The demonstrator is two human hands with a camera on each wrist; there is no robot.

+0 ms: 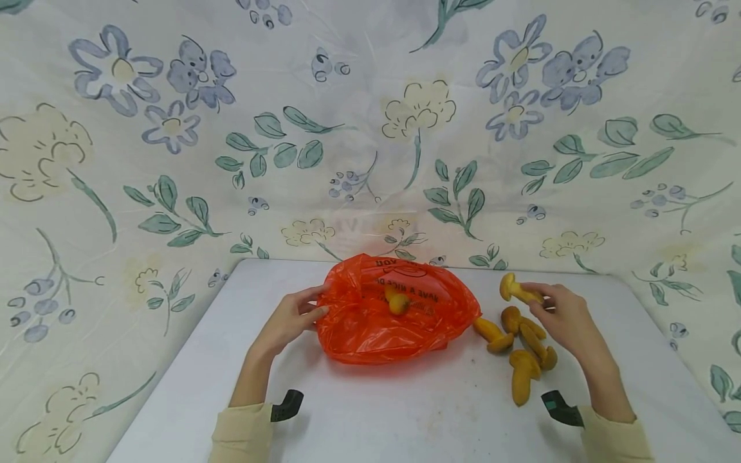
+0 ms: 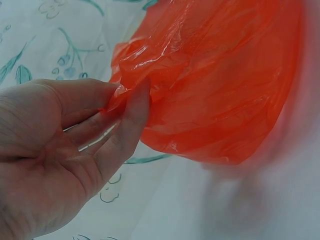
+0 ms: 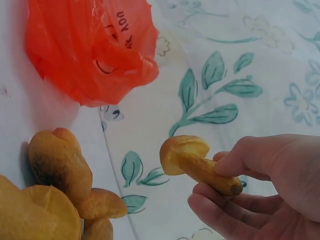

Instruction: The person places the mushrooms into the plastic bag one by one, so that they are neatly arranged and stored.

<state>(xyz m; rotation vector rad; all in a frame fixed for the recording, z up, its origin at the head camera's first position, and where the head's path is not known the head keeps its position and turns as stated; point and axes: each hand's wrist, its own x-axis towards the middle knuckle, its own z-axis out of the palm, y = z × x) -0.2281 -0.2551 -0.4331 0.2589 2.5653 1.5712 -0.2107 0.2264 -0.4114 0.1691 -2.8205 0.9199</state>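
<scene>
A red plastic bag (image 1: 370, 344) with dark printing lies on the white table, its mouth facing the head camera. My left hand (image 1: 292, 320) pinches the bag's left edge between thumb and fingers, as the left wrist view shows up close. Inside the bag a yellow-brown mushroom (image 1: 398, 304) shows. My right hand (image 1: 564, 315) holds another mushroom (image 3: 197, 162) by its stem, cap pointing left toward the bag, raised above the rest. Below and left of that hand, several loose mushrooms (image 1: 523, 376) lie in a pile on the table.
The white table (image 1: 451, 411) ends at a back edge against a floral-patterned cloth (image 1: 347, 128). One loose mushroom (image 1: 491, 334) lies close to the bag's right corner. Black wrist cameras (image 1: 287, 406) stick out from both sleeves over the table.
</scene>
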